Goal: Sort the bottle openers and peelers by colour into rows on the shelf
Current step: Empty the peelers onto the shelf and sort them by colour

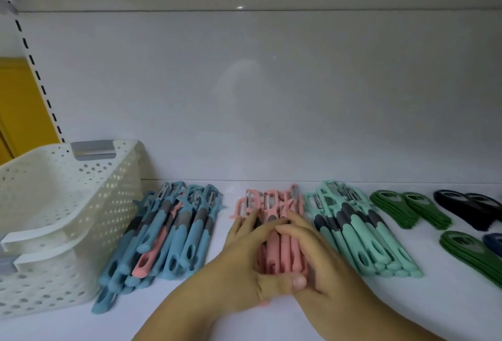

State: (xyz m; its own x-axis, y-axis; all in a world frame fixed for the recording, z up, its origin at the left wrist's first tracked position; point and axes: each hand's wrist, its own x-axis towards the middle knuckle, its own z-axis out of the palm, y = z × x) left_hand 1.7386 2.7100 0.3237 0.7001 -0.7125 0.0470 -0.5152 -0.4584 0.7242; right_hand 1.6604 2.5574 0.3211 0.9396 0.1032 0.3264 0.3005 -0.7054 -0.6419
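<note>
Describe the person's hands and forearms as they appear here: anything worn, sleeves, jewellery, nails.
Both the left hand and the right hand are bare: no gloves, rings, watch or bracelet show. The forearms are uncovered down to the bottom edge of the picture, with no sleeve in view. The one thumbnail that shows clearly is short and unpainted.

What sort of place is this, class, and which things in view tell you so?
Probably a shop's display shelf: a slotted shelving upright, many identical peelers such as the blue pile and mint pile, and a perforated basket.
</note>
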